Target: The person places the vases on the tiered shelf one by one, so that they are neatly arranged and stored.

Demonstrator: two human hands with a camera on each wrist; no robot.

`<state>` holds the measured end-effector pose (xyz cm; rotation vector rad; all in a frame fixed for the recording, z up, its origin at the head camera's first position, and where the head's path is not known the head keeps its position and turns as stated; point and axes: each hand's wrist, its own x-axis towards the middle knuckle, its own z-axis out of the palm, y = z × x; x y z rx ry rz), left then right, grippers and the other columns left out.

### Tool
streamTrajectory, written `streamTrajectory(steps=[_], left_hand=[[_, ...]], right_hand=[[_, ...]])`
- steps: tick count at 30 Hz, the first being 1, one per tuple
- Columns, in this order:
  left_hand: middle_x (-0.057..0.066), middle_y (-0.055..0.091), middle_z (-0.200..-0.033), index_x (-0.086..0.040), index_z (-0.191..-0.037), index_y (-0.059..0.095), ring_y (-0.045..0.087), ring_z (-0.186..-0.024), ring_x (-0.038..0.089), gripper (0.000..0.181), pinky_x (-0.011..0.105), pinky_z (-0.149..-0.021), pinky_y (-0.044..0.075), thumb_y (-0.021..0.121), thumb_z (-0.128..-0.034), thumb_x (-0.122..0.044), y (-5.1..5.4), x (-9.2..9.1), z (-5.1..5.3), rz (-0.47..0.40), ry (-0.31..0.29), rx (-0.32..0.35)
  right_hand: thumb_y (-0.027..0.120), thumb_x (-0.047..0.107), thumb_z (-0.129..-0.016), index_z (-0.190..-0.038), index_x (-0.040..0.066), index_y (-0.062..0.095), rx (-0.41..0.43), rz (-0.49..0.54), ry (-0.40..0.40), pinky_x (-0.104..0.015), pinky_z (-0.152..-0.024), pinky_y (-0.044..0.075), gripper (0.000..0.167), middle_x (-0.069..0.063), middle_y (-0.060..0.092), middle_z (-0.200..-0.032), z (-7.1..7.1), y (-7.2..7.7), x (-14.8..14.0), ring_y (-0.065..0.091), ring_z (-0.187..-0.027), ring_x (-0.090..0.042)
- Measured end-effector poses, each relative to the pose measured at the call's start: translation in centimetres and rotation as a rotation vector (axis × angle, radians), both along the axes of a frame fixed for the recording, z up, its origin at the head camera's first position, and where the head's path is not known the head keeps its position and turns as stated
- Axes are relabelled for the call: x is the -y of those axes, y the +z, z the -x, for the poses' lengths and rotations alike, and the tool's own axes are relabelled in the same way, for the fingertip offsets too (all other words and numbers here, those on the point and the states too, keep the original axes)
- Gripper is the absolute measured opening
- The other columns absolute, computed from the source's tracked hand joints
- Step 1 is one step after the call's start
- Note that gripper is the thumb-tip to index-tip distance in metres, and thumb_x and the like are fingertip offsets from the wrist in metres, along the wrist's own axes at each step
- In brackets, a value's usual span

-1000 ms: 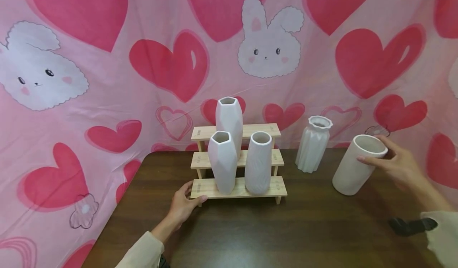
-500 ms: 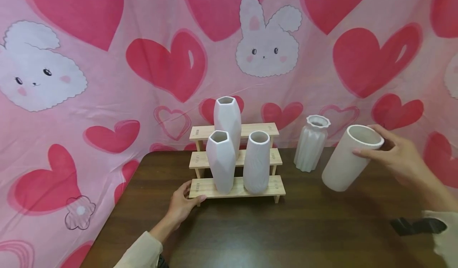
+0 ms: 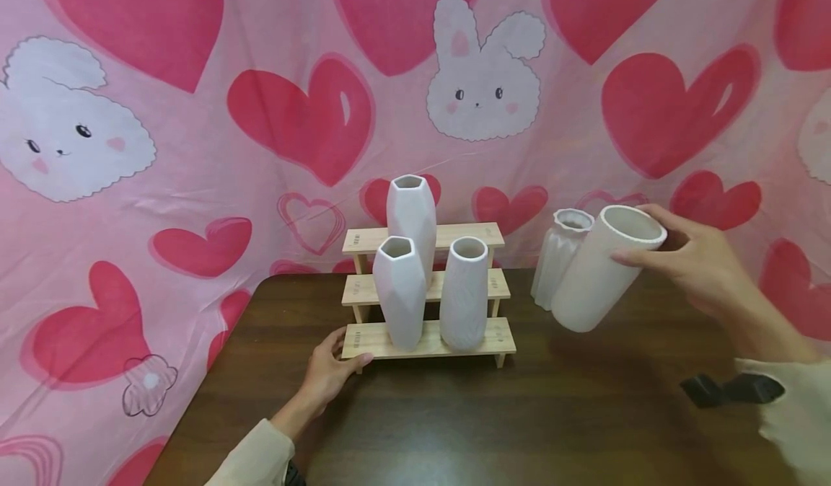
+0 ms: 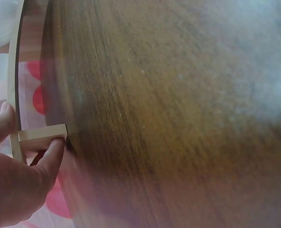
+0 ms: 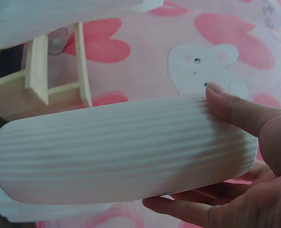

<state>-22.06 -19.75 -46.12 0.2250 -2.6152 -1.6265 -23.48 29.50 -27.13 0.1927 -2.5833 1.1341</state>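
- White ribbed vase [image 3: 594, 277] is up in your R hand [image 3: 695, 259], tilted w/ its mouth toward the hand and base down-left; looks clear of the table [image 3: 584, 414].
- R grip: thumb one side, fingers the other, near the rim; hand part-closed to the vase's width, nothing else held.
- L hand [image 3: 327, 370] grips the L end of the lowest step of the wooden stand [image 3: 363, 340]; L wrist cam shows the thumb at the board edge, a finger against the leg.
- Just changed: over the last sec. the ribbed vase came up and left, toward the stand. It now overlaps the fluted vase [image 3: 552, 270] in the head view; can't tell if they touch.
- L hand hasn't shifted; stand & its vases look same as before.
- What that means, IMO: the lift's done, carry's under way, weight's all on R hand. Watch the low end of the ribbed vase vs. the fluted one; a knock there is the main risk.
- On the stand: faceted vase [image 3: 401, 298] & round-mouthed vase [image 3: 465, 298] on the lowest step, L & R; taller-standing vase [image 3: 413, 212] behind, prob. mid step, base mostly hidden.
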Motion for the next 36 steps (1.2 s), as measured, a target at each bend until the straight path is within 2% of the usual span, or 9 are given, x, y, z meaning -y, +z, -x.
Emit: streamTrajectory(steps=[8,16,23,27,33,36], left_hand=[[0.024,0.055,-0.130,-0.001,-0.143,0.040,0.055,-0.112,0.029,0.078,0.037,-0.085,0.049,0.079,-0.0802,-0.026,0.1,0.0,0.0,-0.002,-0.001,0.004],[0.024,0.056,-0.129,-0.001,-0.142,0.041,0.056,-0.107,0.027,0.078,0.033,-0.081,0.049,0.080,-0.0796,-0.025,-0.1,-0.1,0.0,0.000,0.006,-0.001],[0.024,0.056,-0.130,0.000,-0.142,0.041,0.055,-0.111,0.028,0.078,0.036,-0.085,0.049,0.080,-0.0794,-0.026,-0.1,-0.1,0.0,0.000,0.010,-0.005],[0.024,0.057,-0.128,0.000,-0.142,0.041,0.057,-0.106,0.027,0.077,0.032,-0.081,0.049,0.080,-0.0793,-0.024,0.0,0.1,-0.1,-0.003,0.012,-0.010],[0.024,0.058,-0.126,0.001,-0.141,0.042,0.061,-0.099,0.025,0.076,0.029,-0.075,0.051,0.080,-0.0791,-0.021,0.0,0.0,-0.2,-0.019,0.006,-0.027],[0.024,0.058,-0.126,0.001,-0.141,0.042,0.061,-0.099,0.025,0.077,0.029,-0.075,0.051,0.081,-0.0785,-0.022,0.1,-0.1,-0.2,-0.029,0.002,-0.030]], right_hand=[[0.075,0.027,-0.084,-0.138,0.025,0.050,0.016,0.096,0.098,-0.026,-0.066,0.054,0.059,0.003,0.058,-0.113,0.6,1.9,2.8,0.057,-0.093,-0.013],[0.077,0.028,-0.083,-0.137,0.023,0.052,-0.017,0.135,0.154,-0.025,-0.068,0.054,0.060,-0.002,0.059,-0.113,1.6,3.5,5.2,0.059,-0.093,-0.018],[0.078,0.039,-0.079,-0.135,0.028,0.053,0.012,0.116,0.145,-0.031,-0.072,0.053,0.062,-0.004,0.061,-0.115,2.9,4.2,7.7,0.058,-0.097,-0.021],[0.080,0.042,-0.077,-0.133,0.029,0.054,0.026,0.120,0.154,-0.038,-0.078,0.051,0.063,-0.003,0.062,-0.115,3.6,4.4,9.3,0.058,-0.098,-0.020],[0.084,0.031,-0.075,-0.126,0.024,0.060,0.005,0.184,0.240,-0.031,-0.073,0.051,0.058,-0.002,0.066,-0.103,4.6,4.2,11.3,0.059,-0.088,-0.018],[0.085,0.028,-0.074,-0.126,0.022,0.060,0.006,0.207,0.263,-0.028,-0.073,0.050,0.057,-0.003,0.066,-0.103,4.9,4.1,12.0,0.059,-0.088,-0.017]])
